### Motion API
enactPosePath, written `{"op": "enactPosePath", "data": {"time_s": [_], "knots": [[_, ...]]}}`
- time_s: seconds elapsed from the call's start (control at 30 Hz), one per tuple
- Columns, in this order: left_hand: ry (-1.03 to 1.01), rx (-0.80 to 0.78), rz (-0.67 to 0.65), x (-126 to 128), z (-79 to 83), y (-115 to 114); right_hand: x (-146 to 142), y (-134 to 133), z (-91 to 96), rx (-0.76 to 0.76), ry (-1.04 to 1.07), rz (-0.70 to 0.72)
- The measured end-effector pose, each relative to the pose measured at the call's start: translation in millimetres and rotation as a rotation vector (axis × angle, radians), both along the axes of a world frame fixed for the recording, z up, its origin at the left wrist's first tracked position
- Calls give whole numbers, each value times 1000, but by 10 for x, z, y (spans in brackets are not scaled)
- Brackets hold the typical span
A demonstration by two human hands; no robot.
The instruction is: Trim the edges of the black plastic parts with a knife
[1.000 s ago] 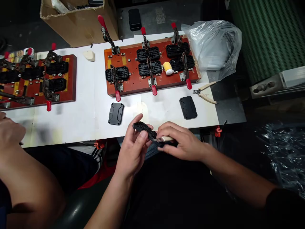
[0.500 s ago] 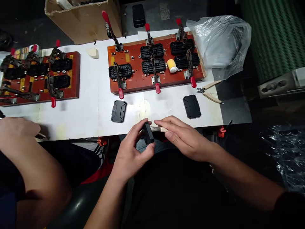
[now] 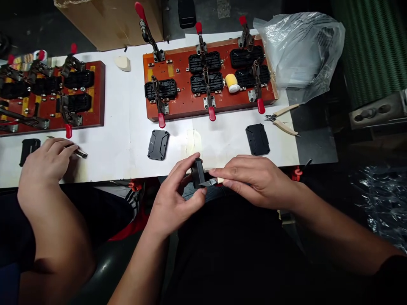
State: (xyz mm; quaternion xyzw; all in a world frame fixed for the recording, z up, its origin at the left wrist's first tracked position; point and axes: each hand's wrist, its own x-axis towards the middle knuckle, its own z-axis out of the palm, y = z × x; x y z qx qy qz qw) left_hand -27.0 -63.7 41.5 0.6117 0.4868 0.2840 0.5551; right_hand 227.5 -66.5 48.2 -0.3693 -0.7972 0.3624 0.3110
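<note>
My left hand (image 3: 178, 199) is closed on a small black plastic part (image 3: 197, 173), held edge-up just below the table's front edge. My right hand (image 3: 251, 180) grips a small knife (image 3: 212, 182) with a pale handle, and its blade tip touches the part. Two more black parts lie flat on the white table: one (image 3: 158, 144) left of my hands, another (image 3: 257, 139) to the right.
A red jig board (image 3: 178, 106) with red-handled toggle clamps holds several black parts and a yellow roll (image 3: 232, 83). A second jig board (image 3: 92, 84) sits at left. A co-worker's hand (image 3: 47, 161) holds a metal tool. Pliers (image 3: 282, 120), a plastic bag (image 3: 299, 51) and a cardboard box (image 3: 111, 21) stand around.
I have turned the black part from lying flat to standing on edge and brought the knife blade against it. The co-worker's hand moved up onto the table with a tool.
</note>
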Motion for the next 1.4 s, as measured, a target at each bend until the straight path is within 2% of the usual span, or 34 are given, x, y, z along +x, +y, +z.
{"op": "enactPosePath", "data": {"time_s": [0.17, 0.3, 0.4, 0.47, 0.53, 0.6, 0.67, 0.73, 0.83, 0.9, 0.97, 1.07, 1.2, 1.3, 1.4], "knots": [[33, 29, -22, 4, -15, 4, 14, 50, -56, 14, -7, -22], [-2, 25, -126, 29, 16, -24, 75, 204, -183, 37, -99, -247], [-51, -7, -152, 57, 44, -47, 93, 264, -219, -33, -116, -351], [-70, -19, -134, 77, 40, -55, 45, 215, -177, -134, -48, -322], [-78, -27, -105, 108, 10, -63, -43, 108, -106, -249, 46, -235], [-34, -27, -62, 156, -41, -71, -121, 9, -56, -291, 97, -185], [56, -29, -21, 203, -100, -73, -125, 1, -62, -236, 77, -246], [152, -27, 10, 215, -158, -49, -15, 124, -123, -178, -24, -403], [261, -1, 98, 112, -224, 69, 299, 451, -238, -160, -354, -547], [339, 59, 198, -28, -247, 194, 484, 630, -292, -131, -586, -548], [441, 142, 290, -183, -263, 331, 573, 702, -331, -58, -671, -570], [684, 273, 387, -356, -329, 545, 567, 625, -390, 53, -566, -653], [952, 272, 352, -471, -498, 894, 532, 422, -463, 82, -403, -649], [977, 217, 318, -563, -521, 1075, 539, 299, -450, 1, -346, -594], [921, 189, 285, -630, -386, 1006, 509, 188, -342, -119, -273, -507]]}}
